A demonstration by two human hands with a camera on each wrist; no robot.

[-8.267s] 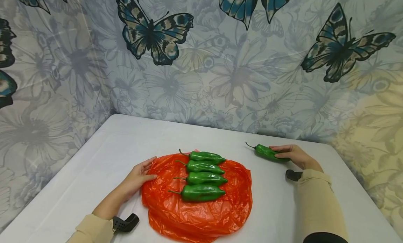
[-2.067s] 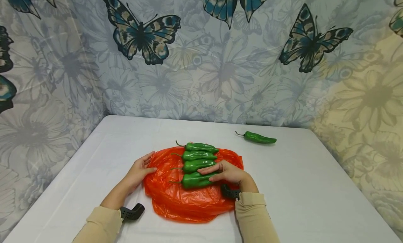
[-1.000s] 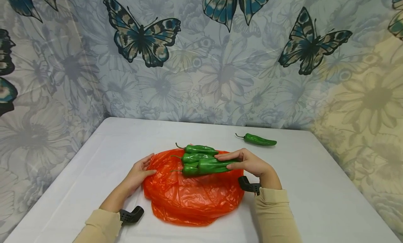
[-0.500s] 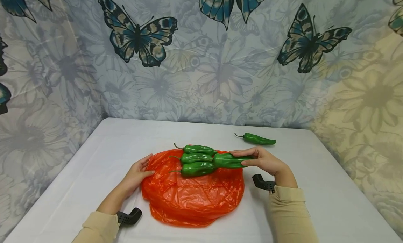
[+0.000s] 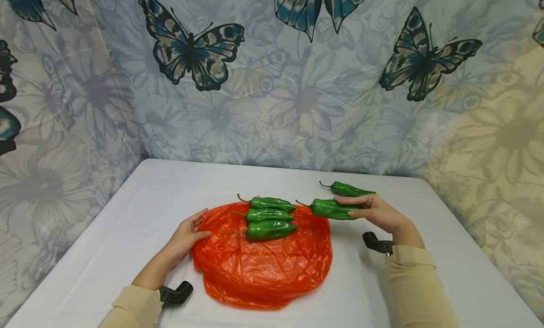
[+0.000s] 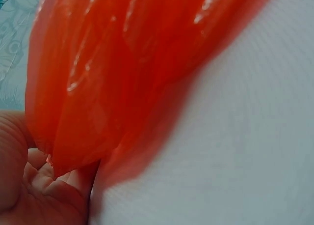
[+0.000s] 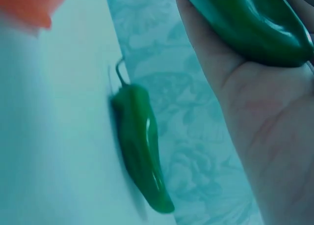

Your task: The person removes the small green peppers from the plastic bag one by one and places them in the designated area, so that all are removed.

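Note:
My right hand (image 5: 380, 214) grips a green chili pepper (image 5: 325, 208) by its tip half, stem pointing left, above the table right of the red plastic bag (image 5: 263, 276). In the right wrist view, that pepper (image 7: 255, 23) lies along the palm. My left hand (image 5: 183, 236) holds the left edge of the bag; in the left wrist view the bag's edge (image 6: 83, 136) runs between thumb and fingers. Several green peppers (image 5: 269, 230) lie side by side on the bag, stems to the left. A separate pepper (image 5: 346, 189) lies on the table behind my right hand.
A white-covered table (image 5: 127, 214) spreads under everything. Behind it stands a wall hanging (image 5: 297, 106) printed with butterflies and flowers. A black camera mount (image 5: 377, 243) sits at my right wrist, another mount (image 5: 176, 293) at my left.
My right hand has laid one pepper on the table at the back right, then taken the nearest pepper off the bag and carried it rightward. The left hand keeps its place at the bag.

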